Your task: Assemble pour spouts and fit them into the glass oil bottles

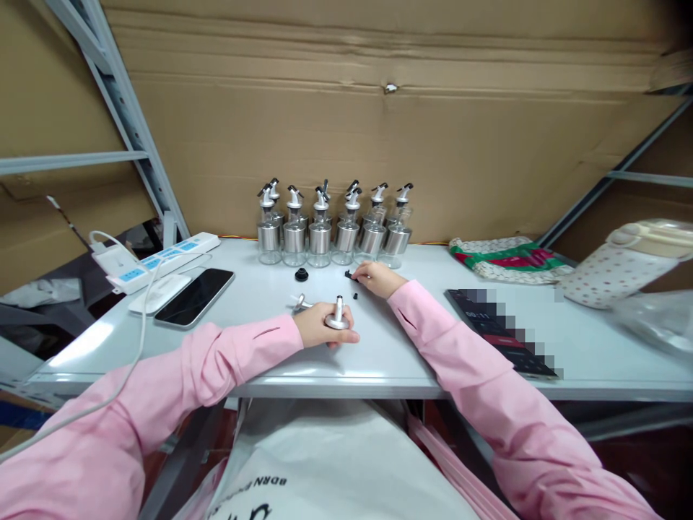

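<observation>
My left hand (325,326) is closed around a silver pourer top (338,318) near the table's front edge, its narrow spout pointing up with a dark tip. My right hand (379,278) reaches farther back, its fingertips pinching a small black lever piece (349,274) at the tabletop. A tiny black part (355,296) lies just in front of those fingers. To the left sits a black ribbed stopper (302,274). Another silver piece (299,303) lies behind my left wrist, partly hidden by it.
Glass bottles (320,235) with steel bands and pourers stand in rows at the back. On the left are a phone (195,297), a power strip (162,261) and a cable. To the right lie another phone (501,332), a patterned cloth (506,258) and a dotted bottle (622,263).
</observation>
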{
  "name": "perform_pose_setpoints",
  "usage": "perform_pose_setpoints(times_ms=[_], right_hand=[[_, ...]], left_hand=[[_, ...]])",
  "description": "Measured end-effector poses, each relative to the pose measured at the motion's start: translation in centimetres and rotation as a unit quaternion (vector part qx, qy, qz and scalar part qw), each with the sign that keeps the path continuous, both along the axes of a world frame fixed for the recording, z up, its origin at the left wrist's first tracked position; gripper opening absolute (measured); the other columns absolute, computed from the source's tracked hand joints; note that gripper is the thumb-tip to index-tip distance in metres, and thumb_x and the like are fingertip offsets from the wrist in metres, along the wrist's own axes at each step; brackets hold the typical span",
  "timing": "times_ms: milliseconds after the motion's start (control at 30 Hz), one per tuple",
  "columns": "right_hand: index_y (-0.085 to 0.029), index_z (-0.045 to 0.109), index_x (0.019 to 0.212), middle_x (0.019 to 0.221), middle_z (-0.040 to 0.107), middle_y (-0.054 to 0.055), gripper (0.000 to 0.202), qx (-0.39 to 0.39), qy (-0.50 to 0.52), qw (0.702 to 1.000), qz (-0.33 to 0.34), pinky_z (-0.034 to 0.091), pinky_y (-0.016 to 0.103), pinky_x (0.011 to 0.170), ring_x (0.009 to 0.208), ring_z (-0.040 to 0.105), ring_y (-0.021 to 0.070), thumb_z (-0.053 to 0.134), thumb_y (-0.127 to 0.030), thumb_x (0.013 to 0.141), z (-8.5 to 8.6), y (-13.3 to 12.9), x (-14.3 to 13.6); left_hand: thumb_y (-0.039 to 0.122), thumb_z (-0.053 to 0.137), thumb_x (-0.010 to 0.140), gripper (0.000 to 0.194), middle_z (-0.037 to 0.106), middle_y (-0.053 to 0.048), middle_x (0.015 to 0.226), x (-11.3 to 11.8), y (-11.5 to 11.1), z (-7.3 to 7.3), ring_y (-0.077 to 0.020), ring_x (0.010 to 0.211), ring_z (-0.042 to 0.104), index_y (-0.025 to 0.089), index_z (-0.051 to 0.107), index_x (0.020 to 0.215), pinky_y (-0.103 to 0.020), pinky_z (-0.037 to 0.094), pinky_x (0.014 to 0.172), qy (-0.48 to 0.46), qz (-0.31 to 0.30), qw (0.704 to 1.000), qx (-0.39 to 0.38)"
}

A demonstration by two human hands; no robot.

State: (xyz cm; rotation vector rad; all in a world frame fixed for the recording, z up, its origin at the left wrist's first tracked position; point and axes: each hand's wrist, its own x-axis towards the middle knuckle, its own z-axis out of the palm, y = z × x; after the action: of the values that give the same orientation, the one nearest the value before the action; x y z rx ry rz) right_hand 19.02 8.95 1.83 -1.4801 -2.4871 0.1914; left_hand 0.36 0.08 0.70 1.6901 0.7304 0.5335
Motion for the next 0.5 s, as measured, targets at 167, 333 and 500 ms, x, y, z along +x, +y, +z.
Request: perform_pose_setpoints(times_ms=[167, 333, 500], right_hand=[[-0.011, 0.069, 0.094, 0.101, 0.066, 0.011, 0.028, -0.004, 0.050, 0.999, 0.001, 0.043, 0.027, 0.086, 0.090, 0.060, 0.0163, 0.047, -0.008, 0.078, 0.5, -0.6, -0.4], [-0.012, 0.065, 0.100, 0.096, 0.066, 0.008, 0.033, -0.170, 0.293, 0.928, 0.154, 0.042, 0.022, 0.061, 0.075, 0.056, 0.0122, 0.051, -0.035, 0.080, 1.8, -2.7, -1.6], [-0.011, 0.065, 0.078, 0.078, 0.062, 0.004, 0.040, -0.308, 0.336, 0.856, 0.245, 0.038, 0.022, 0.058, 0.061, 0.047, 0.0076, 0.062, -0.050, 0.069, 2.0, -3.9, -2.6]], left_hand=[[0.054, 0.074, 0.051, 0.050, 0.052, 0.005, 0.045, 0.1, 0.2, -0.2, -0.0054, 0.039, 0.046, 0.014, 0.047, 0.065, -0.018, 0.036, 0.042, -0.037, -0.011, 0.999, -0.029], [0.063, 0.069, 0.049, 0.058, 0.052, 0.005, 0.046, 0.1, 0.4, -0.3, -0.0055, 0.039, 0.047, 0.013, 0.048, 0.067, -0.018, 0.038, 0.042, -0.059, -0.031, 0.997, -0.028], [0.066, 0.068, 0.049, 0.059, 0.052, 0.004, 0.048, 0.1, 0.7, -0.6, -0.0057, 0.040, 0.047, 0.013, 0.050, 0.069, -0.018, 0.038, 0.042, -0.069, -0.056, 0.996, -0.023]])
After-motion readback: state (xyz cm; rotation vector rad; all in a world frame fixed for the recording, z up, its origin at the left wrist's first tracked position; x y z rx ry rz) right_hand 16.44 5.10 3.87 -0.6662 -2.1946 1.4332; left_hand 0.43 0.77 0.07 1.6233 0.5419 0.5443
